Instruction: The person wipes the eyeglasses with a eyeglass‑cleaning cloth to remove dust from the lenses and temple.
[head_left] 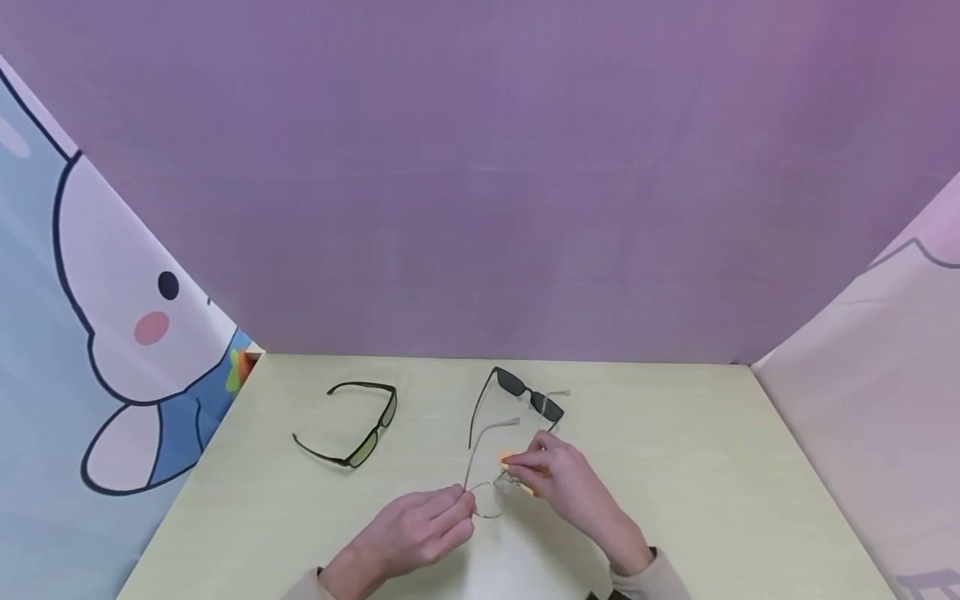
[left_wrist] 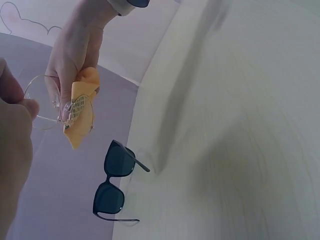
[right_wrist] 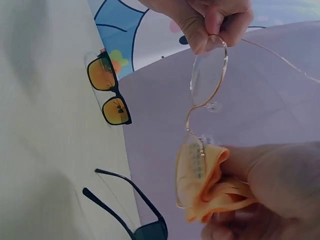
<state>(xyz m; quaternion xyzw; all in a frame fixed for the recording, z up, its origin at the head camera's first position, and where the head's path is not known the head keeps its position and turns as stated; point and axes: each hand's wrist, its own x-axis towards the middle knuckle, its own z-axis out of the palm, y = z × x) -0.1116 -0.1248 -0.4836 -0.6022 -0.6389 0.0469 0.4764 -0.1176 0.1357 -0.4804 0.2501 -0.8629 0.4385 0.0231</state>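
Note:
Thin gold-rimmed eyeglasses (right_wrist: 207,75) are held above the table between both hands. My left hand (head_left: 423,525) pinches them at the outer edge of one lens, beside the temple. An orange cleaning cloth (right_wrist: 220,190) with small printed marks is bunched in my right hand (head_left: 566,483). The right fingers and thumb press this cloth over the other lens, and part of it shows through the glass in the right wrist view. In the head view the right fingers hide most of the cloth.
Black sunglasses (head_left: 512,382) lie beyond the hands with their temples unfolded. To the left are black-framed glasses (head_left: 366,448) with yellowish lenses, also unfolded. The pale table (head_left: 675,467) meets a purple backdrop (head_left: 480,250) at its far edge, with printed cloth (head_left: 120,333) along the left side.

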